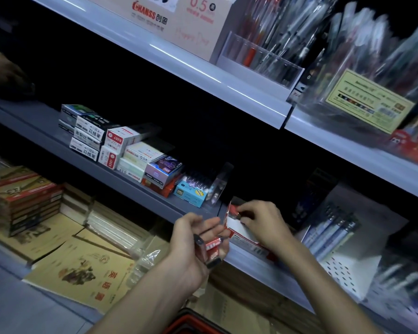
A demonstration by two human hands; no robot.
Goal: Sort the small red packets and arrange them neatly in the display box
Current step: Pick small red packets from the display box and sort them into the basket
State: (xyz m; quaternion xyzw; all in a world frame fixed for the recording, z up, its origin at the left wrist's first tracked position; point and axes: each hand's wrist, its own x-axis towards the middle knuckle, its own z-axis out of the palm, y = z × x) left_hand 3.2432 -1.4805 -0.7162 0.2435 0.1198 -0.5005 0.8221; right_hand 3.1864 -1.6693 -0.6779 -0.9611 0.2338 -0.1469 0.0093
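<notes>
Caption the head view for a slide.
Left hand holds red packets while right hand pinches another packet at the display box.

The only view came from a wide-angle camera worn on the person's head. It looked forward and down, and was rolled so that the shelf edges ran diagonally from upper left to lower right. It sat close to the middle shelf (44, 121). Both forearms entered from the bottom edge, and the left hand (193, 239) and right hand (263, 222) met just below centre at the display box (245, 238). The frame also took in the upper shelf (179, 61) and the notebooks (82, 268) at lower left. The right margin was blurred.
</notes>
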